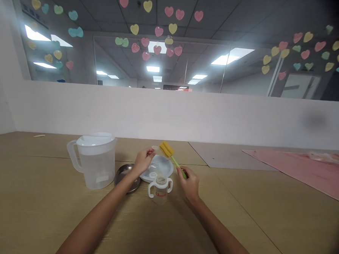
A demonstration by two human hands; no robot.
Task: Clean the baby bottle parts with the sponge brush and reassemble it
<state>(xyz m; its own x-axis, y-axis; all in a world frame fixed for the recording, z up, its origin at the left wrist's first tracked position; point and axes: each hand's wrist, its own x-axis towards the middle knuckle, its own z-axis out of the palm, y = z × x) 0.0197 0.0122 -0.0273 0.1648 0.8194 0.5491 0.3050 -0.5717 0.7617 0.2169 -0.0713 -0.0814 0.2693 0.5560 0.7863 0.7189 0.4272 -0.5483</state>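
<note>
Here, at lower centre of the frame, the right hand (189,183) is closed around the green stem of a yellow sponge brush (167,150), its soft head raised. The left hand (143,161) pinches a small clear part (156,148), likely light and slippery, above a white plate (160,169). A two-handled baby bottle (160,188) stands on the table (48,209) beside a clear jug (96,161).

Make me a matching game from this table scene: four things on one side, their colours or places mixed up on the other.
1 jug
2 brush
3 bottle
4 mat

a pink, far right on the table
b yellow sponge head, held in the right hand
c clear with a white lid, left of the left hand
d two white handles, between the hands

Pairs: 1-c, 2-b, 3-d, 4-a
</note>
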